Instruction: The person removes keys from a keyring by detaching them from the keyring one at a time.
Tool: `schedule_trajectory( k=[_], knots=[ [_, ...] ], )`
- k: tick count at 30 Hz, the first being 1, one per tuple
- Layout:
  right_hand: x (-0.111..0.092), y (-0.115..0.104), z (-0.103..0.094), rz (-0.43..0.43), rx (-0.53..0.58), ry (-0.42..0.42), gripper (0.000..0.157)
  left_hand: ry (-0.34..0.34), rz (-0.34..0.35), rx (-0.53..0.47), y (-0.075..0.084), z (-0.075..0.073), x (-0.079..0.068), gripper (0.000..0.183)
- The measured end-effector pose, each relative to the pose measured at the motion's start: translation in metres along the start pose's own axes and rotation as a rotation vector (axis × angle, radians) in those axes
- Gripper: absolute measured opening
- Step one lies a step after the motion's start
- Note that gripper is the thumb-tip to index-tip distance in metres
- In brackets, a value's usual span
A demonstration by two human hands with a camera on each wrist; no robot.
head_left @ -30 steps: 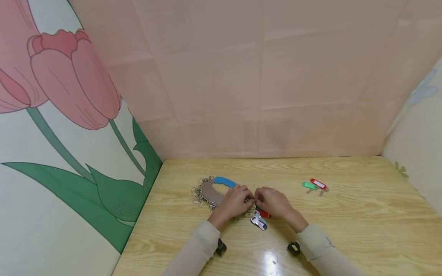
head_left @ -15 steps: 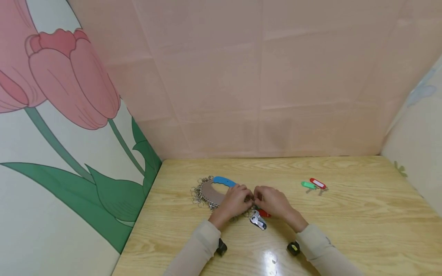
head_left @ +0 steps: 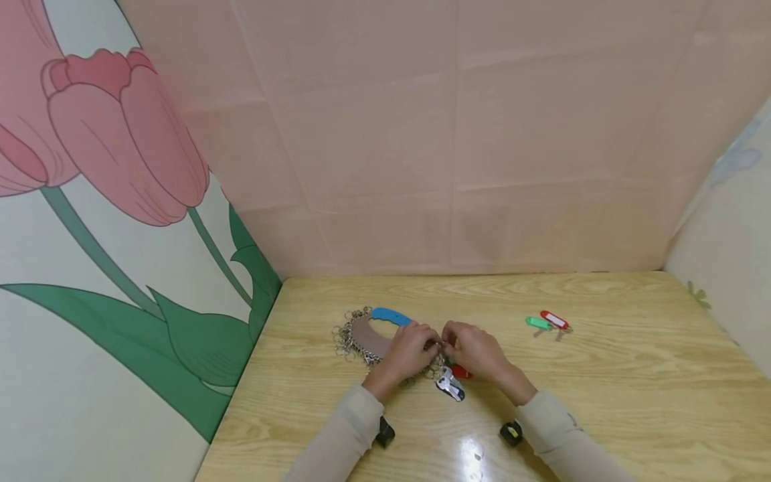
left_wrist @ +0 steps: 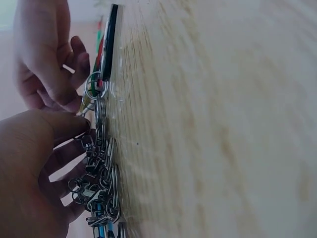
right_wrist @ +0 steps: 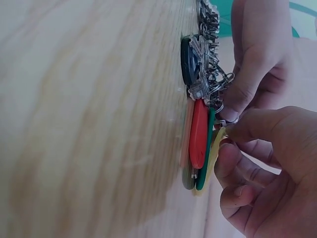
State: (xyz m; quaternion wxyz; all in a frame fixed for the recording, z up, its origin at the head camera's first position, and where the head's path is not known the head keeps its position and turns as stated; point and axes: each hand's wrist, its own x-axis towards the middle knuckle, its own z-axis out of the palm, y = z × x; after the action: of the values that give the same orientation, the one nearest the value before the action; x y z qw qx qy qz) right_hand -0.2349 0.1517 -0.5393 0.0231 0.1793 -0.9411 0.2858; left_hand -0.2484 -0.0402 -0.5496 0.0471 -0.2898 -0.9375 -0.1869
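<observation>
A crescent-shaped brown key holder (head_left: 369, 337) with a blue handle (head_left: 390, 315) and many small metal rings along its edge lies on the table. My left hand (head_left: 412, 351) covers its right end, thumb and finger pinching a metal ring there. Facing it, my right hand (head_left: 477, 351) pinches the top of a yellow key tag (right_wrist: 216, 153) right beside that ring. Below the hands lie silver keys (head_left: 447, 381) with a black part and a red tag (head_left: 461, 372). A green tag (right_wrist: 206, 158) shows beside the red one in the right wrist view. The pinched ring is partly hidden by fingertips.
To the right on the wooden table (head_left: 638, 375) lie a green key tag (head_left: 538, 323) and a red key tag (head_left: 555, 320), each with a key. Small black devices (head_left: 512, 434) sit under the wrists. A pink back wall (head_left: 452, 167) and a tulip-printed left wall (head_left: 132, 301) border the table.
Both hands stay at the right end of the key holder. The right fingers shift very slightly up and left; the keys and tags below barely move.
</observation>
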Motion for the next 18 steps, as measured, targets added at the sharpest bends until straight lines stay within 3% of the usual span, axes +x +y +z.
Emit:
schedule_trajectory(
  k=[18],
  knots=[
    [-0.0005,-0.0008,0.0026,-0.007,0.076,0.044,0.006,0.012,-0.036,-0.116,-0.0028,-0.0014,0.0008,0.015]
  ],
)
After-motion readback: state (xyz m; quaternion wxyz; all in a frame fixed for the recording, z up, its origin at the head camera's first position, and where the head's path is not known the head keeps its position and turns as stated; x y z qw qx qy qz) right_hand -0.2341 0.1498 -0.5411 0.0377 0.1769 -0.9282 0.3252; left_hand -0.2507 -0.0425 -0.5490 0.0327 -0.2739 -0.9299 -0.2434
